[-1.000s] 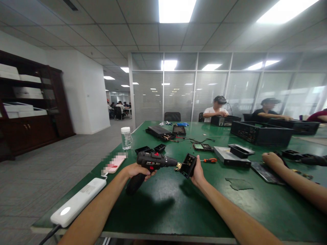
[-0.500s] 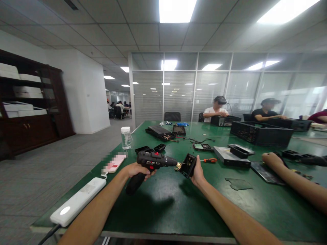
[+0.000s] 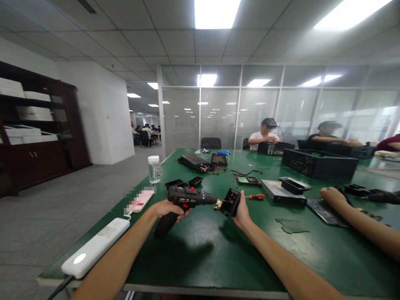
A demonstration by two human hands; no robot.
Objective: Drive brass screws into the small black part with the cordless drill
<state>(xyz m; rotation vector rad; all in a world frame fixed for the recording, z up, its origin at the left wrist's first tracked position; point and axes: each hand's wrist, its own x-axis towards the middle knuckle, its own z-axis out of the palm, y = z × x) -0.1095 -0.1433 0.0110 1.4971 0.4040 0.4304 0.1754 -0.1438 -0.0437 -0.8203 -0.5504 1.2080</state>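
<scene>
My left hand [image 3: 171, 209] is wrapped around the grip of a black cordless drill [image 3: 190, 196] with red switches. The drill points right, and its bit reaches into the open side of a small black plastic housing [image 3: 230, 203]. My right hand [image 3: 241, 211] holds that housing tilted above the table, fingers behind its far side. Brass-coloured metal pieces [image 3: 217, 204] show at the housing's left edge by the bit. Whether the bit sits in a screw is too small to tell. An orange-handled screwdriver [image 3: 257, 196] lies just beyond my right hand.
On the green table [image 3: 175, 266] a white power strip [image 3: 96, 246], a phone [image 3: 142, 201] and a clear bottle [image 3: 154, 170] line the left edge. Black housings [image 3: 195, 181] lie behind the drill. A silver-topped box [image 3: 283, 192] and a co-worker's hand [image 3: 334, 196] are at right.
Both my hands, the drill and the housing stay almost in place. Across the table, the person in black has shifted their arms and head slightly.
</scene>
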